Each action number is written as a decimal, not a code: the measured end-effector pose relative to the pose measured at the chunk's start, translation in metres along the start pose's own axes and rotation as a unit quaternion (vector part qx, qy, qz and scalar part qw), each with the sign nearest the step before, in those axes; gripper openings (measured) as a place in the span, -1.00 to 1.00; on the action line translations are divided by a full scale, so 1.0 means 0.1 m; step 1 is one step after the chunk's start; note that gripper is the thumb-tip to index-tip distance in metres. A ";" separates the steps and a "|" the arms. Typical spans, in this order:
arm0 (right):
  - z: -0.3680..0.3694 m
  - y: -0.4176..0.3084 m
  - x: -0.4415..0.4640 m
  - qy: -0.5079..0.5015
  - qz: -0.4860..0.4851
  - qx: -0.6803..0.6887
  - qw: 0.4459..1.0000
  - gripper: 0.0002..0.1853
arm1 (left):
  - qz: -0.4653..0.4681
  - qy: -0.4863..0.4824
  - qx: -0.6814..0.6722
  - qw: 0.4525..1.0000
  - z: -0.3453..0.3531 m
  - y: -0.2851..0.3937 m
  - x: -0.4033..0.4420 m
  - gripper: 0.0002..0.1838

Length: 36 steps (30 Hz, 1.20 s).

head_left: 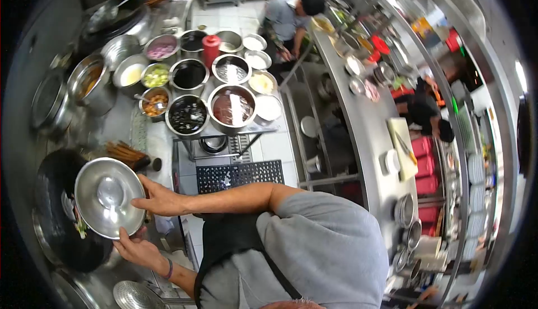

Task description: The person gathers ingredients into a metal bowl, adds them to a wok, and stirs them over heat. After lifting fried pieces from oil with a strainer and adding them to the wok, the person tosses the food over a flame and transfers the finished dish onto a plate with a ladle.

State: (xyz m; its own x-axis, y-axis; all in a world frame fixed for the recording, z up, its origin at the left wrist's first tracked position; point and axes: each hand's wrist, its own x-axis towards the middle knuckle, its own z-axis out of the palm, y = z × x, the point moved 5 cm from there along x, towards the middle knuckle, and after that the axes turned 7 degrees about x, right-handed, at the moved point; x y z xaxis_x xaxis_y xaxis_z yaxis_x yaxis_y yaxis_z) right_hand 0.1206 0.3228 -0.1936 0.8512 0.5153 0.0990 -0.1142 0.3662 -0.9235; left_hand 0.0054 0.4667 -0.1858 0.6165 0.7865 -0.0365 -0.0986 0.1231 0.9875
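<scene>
Behind us runs a long steel worktop [358,113]. In front sits a black wok [87,256], and over it we hold a metal bowl [120,211]. Our right hand [161,199] grips its rim, our left hand [137,251] grips nearby, and small food pieces [82,229] show in the wok.

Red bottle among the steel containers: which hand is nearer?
Right. The right hand grips the steel bowl on the side nearer the red bottle, not touching the bottle; the left hand holds the bowl farther from it.
</scene>
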 end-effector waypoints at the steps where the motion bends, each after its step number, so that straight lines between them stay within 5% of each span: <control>1: -0.12 -0.13 -0.13 0.019 0.047 0.008 0.999 -0.24 | -0.023 -0.016 0.042 0.999 0.06 -0.04 -0.08 -0.58; 4: -0.59 -0.16 -0.50 0.074 0.114 0.011 0.991 -0.28 | -0.029 -0.109 0.062 0.992 0.30 -0.18 -0.32 -0.62; 11: -2.41 -0.25 -2.30 0.314 0.083 0.046 0.945 -0.49 | -0.089 -0.310 0.112 0.940 1.04 -0.45 -1.12 -0.73; 12: -2.57 -0.59 -2.64 0.380 0.078 0.020 0.922 -0.49 | -0.097 -0.320 0.142 0.932 1.16 -0.44 -1.28 -0.74; 15: -3.65 -0.16 -3.96 0.605 0.062 -0.076 0.790 -0.54 | -0.098 -0.343 0.160 0.920 1.33 -0.54 -1.65 -0.74; 18: -4.09 -0.70 -5.10 0.721 0.032 -0.049 0.690 -0.50 | -0.093 -0.367 0.148 0.914 1.38 -0.62 -1.97 -0.76; 20: -4.49 -0.84 -5.75 0.774 -0.156 -0.163 0.592 -0.57 | -0.088 -0.367 0.151 0.914 1.35 -0.73 -2.15 -0.75; 22: -4.89 -0.97 -6.16 0.820 -0.113 -0.095 0.553 -0.56 | -0.086 -0.381 0.155 0.907 1.29 -0.77 -2.29 -0.75; 24: -5.10 -1.10 -6.27 0.798 -0.132 0.069 0.584 -0.52 | -0.083 -0.380 0.166 0.906 1.26 -0.75 -2.42 -0.75; 27: -5.24 -1.13 -5.88 0.709 -0.188 0.129 0.667 -0.31 | -0.065 -0.355 0.185 0.914 1.16 -0.66 -2.47 -0.76; 28: -5.26 -1.05 -5.67 0.690 -0.181 0.128 0.689 -0.52 | -0.060 -0.345 0.190 0.917 1.12 -0.65 -2.46 -0.77; 32: -4.75 -0.41 -4.44 0.590 -0.012 0.040 0.806 -0.55 | -0.043 -0.301 0.189 0.934 0.95 -0.63 -2.38 -0.71; 36: -3.55 0.30 -3.28 0.382 0.140 0.024 0.913 -0.64 | -0.046 -0.269 0.168 0.947 0.85 -0.57 -2.17 -0.76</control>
State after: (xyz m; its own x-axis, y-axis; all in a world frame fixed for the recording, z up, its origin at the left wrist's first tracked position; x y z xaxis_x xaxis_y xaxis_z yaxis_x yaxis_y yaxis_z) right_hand 0.0202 -0.1104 -0.3850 0.8923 -0.0896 -0.4425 -0.3887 0.3462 -0.8539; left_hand -0.0563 0.2370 -0.2212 0.9283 0.3480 -0.1310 0.1738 -0.0947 0.9802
